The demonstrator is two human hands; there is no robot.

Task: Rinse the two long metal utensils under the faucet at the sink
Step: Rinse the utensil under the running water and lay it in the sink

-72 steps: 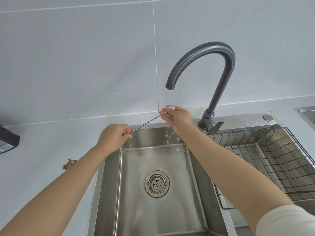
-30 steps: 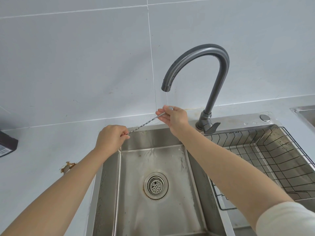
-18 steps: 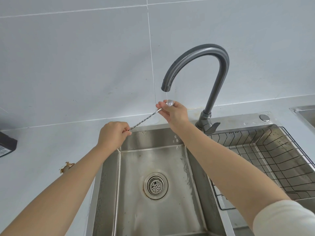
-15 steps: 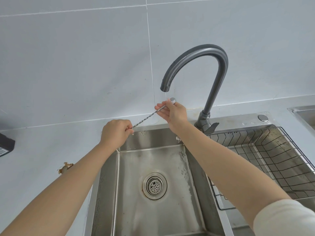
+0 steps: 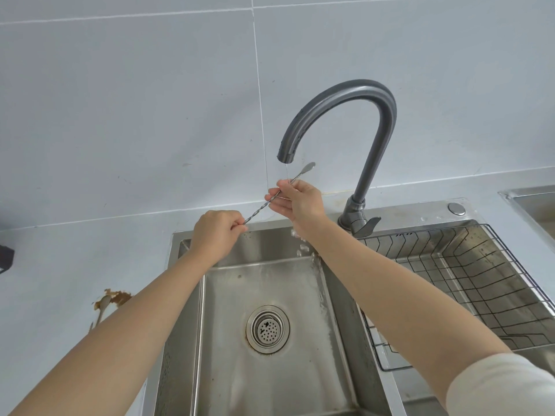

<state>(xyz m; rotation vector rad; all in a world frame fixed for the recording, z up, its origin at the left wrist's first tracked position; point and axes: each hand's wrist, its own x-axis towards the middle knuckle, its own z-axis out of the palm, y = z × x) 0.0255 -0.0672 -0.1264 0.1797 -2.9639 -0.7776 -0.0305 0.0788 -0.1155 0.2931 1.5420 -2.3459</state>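
Observation:
A long twisted metal spoon (image 5: 260, 207) slants up to the right over the back of the sink (image 5: 336, 325). My left hand (image 5: 214, 235) pinches its lower end. My right hand (image 5: 300, 199) is closed around its upper shaft, and the small bowl (image 5: 308, 167) sticks out beyond my fingers. A thin stream of water runs from the grey gooseneck faucet (image 5: 360, 94) onto the shaft at my right hand and drips into the basin. A second metal utensil (image 5: 103, 307) lies on the counter at the left in a brown smear.
A black wire basket (image 5: 468, 283) sits in the right part of the sink. The round drain strainer (image 5: 268, 329) is in the basin's middle. A dark object (image 5: 5, 259) is at the left edge of the counter. A tiled wall stands behind.
The spoon has slid up and to the right through my right hand, so its bowl now sticks out past the fingers. My left hand followed it rightward.

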